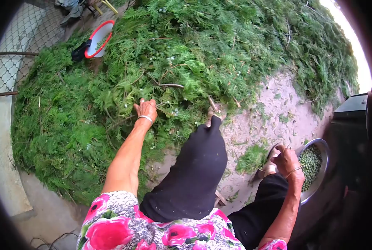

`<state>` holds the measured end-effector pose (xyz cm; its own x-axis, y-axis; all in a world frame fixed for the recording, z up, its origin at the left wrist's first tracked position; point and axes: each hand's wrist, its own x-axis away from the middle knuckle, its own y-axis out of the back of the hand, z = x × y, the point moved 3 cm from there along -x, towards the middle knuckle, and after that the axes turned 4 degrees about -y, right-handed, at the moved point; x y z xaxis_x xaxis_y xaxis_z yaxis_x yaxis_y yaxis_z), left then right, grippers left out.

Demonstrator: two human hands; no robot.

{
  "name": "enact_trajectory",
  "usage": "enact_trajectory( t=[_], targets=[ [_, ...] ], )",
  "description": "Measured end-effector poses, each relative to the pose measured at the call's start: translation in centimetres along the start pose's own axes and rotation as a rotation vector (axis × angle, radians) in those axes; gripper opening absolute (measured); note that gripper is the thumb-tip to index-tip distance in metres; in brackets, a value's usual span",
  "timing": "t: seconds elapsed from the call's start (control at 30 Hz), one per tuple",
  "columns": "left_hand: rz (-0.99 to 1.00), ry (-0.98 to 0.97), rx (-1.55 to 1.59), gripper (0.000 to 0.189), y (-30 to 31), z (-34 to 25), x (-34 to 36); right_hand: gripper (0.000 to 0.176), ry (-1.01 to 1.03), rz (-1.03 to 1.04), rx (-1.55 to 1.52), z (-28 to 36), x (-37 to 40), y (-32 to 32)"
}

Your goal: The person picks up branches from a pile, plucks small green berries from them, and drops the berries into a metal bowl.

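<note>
My left hand (146,111), with a pale bracelet at the wrist, reaches into a large heap of green evergreen branches (186,75). Its fingers are bent closed around a leafy sprig (129,92), and foliage partly hides the fingertips. Small pale blue-green cones dot the branches. Over my right shoe, my right hand (286,161) is curled with the fingers drawn together; whatever may be inside cannot be made out. Just right of that hand stands a metal basin (325,156) holding many small green cones (310,164).
Black-trousered legs (190,175) extend forward, one foot against the heap. A loose green tuft (252,158) lies on the dusty ground (273,104). A white, red-rimmed container (99,39) sits at the back left, near wire fencing (25,33). Part of another person (71,9) shows at the top left.
</note>
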<state>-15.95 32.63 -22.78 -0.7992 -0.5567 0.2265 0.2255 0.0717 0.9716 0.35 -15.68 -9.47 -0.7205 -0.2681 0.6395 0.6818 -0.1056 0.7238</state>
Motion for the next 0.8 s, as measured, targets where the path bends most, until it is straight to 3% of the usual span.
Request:
enact_trajectory(
  t=[0.07,0.17,0.3,0.4,0.47,0.57,0.6,0.63,0.7,0.73,0.8],
  targets=[
    [0.020,0.000,0.119,0.009,2.9,-1.0,0.8,0.043,-0.015,0.004,0.007,0.1,0.1,0.3],
    [-0.251,-0.156,0.135,0.003,6.9,-1.1,1.3,0.043,0.052,-0.052,0.038,-0.3,0.2,0.3],
    [-0.405,-0.228,0.326,0.007,15.6,-3.8,3.0,0.043,0.101,-0.103,0.037,-0.9,0.5,0.4],
    [-0.575,-0.452,0.484,0.008,21.6,-7.7,4.4,0.038,0.114,-0.171,0.074,-0.5,0.9,0.7],
    [-0.548,-0.467,0.858,0.008,24.6,-10.7,4.9,0.032,0.159,-0.298,0.028,-1.2,0.3,0.0],
    [-0.528,-0.493,1.157,0.009,27.4,-16.6,4.7,0.024,0.389,-0.402,-0.320,1.1,3.1,3.5],
    [-0.498,-0.474,1.290,0.008,28.5,-18.8,4.8,0.020,0.316,-0.311,-0.554,1.7,3.6,4.9],
    [-0.473,-0.489,1.358,0.009,29.4,-21.3,5.1,0.021,0.377,-0.400,-0.633,2.1,4.0,6.1],
    [-0.470,-0.532,1.438,0.008,30.5,-26.3,5.6,0.033,0.488,-0.378,-1.036,2.0,4.0,7.9],
    [-0.446,-0.547,1.461,0.007,30.1,-28.6,5.6,0.039,0.434,-0.336,-1.146,2.2,5.1,9.4],
    [-0.317,-0.542,1.566,0.008,28.7,-32.8,6.3,0.041,0.514,-0.367,-1.422,0.8,4.5,9.1]
  ],
)
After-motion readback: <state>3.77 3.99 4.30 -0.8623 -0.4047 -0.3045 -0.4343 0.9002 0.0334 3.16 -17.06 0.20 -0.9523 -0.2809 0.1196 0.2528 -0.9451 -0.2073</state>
